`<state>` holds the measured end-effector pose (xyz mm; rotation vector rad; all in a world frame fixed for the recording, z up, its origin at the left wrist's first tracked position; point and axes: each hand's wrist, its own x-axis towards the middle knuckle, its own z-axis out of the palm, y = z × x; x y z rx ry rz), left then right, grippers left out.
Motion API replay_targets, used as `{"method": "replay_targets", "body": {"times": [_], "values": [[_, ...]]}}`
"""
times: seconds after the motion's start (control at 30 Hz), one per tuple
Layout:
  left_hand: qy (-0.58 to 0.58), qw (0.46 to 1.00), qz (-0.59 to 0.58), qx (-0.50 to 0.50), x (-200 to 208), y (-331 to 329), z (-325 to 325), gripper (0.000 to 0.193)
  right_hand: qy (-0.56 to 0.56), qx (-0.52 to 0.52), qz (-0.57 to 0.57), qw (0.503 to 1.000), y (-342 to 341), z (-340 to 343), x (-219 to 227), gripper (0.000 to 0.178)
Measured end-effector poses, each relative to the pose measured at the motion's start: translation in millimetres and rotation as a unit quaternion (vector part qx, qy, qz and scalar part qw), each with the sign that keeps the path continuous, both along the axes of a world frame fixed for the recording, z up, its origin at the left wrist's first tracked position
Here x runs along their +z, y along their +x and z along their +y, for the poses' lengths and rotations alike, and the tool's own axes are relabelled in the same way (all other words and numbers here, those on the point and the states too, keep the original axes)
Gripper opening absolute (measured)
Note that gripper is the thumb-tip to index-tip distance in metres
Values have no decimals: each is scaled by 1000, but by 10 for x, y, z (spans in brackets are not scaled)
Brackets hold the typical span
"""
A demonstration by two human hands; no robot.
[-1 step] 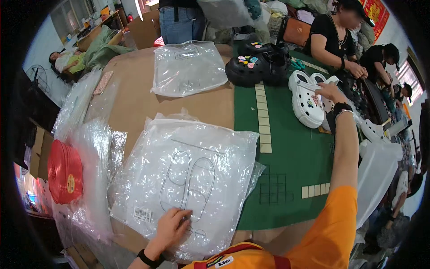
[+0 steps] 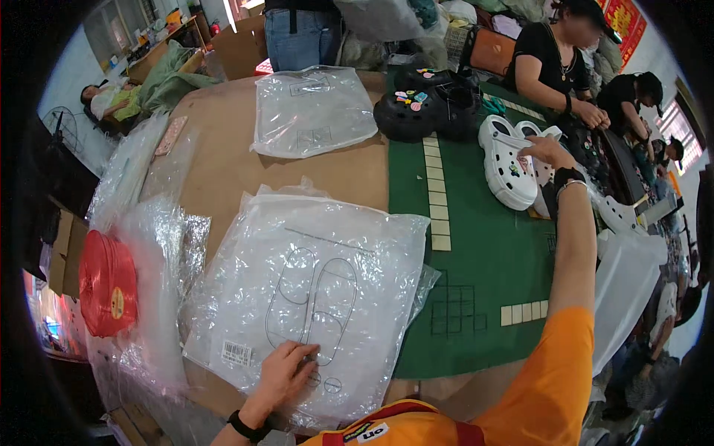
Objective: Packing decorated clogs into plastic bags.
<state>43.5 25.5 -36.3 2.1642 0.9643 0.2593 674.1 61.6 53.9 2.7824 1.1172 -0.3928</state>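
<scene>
My left hand (image 2: 286, 377) rests on a stack of clear plastic bags (image 2: 245, 297) printed with two shoe-sole outlines, its fingers stretched out and slightly bent. At the far right, my extended right arm reaches a pair of white clogs (image 2: 503, 172) with small coloured charms. My right hand (image 2: 549, 152) grips the pair from above, its fingertips over the inner edge of the left clog; the thumb is hidden. Just left of them sits a pair of black clogs (image 2: 416, 115) with bright charms.
Another clear bag (image 2: 312, 115) lies at the back. A green mat (image 2: 468, 245) with pale tiles covers the table's right side. On the left are a red ribbon roll (image 2: 108, 282), loose plastic film (image 2: 152, 297) and a pink phone-like object (image 2: 172, 136). A co-worker (image 2: 547, 63) works at far right.
</scene>
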Motion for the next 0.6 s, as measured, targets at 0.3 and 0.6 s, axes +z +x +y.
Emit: {"method": "replay_targets", "body": {"times": [0.3, 0.6], "values": [[-5, 999, 21, -36, -21, -14, 58, 30, 243, 82, -21, 966, -286, -501, -170, 56], [19, 992, -52, -111, 294, -143, -196, 37, 409, 46, 270, 870, -1428, -1180, 540, 49]]}}
